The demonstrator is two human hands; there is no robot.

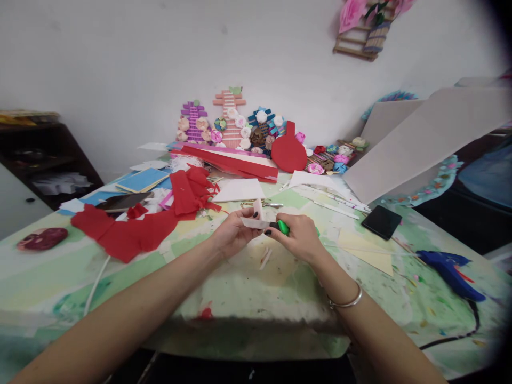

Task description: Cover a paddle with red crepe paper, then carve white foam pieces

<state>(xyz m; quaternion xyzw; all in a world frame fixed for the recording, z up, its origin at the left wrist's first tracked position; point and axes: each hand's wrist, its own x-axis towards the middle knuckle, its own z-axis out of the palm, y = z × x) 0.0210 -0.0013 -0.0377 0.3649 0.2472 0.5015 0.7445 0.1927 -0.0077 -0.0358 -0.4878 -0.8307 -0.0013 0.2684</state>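
In the middle of the head view my right hand [298, 237] is closed round the green handle of a knife [255, 223]. Its blade points left, towards my other hand. A small pale pinkish-white piece [258, 209] stands up between the fingers of my left hand [236, 234], which pinch it just behind the blade. Whether the blade touches the piece I cannot tell. Below the hands, a few thin whitish offcuts [265, 258] lie on the tablecloth. A pair of scissors [272, 205] rests just beyond them, partly hidden by the piece.
Crumpled red paper [136, 229] spreads over the left side, near a dark red mouse-shaped object [42, 238]. A blue glue gun [452, 274] with its cord lies right, past a black square [382, 222]. Paper-flower crafts [230, 120] and a red round cutout [288, 152] stand against the wall.
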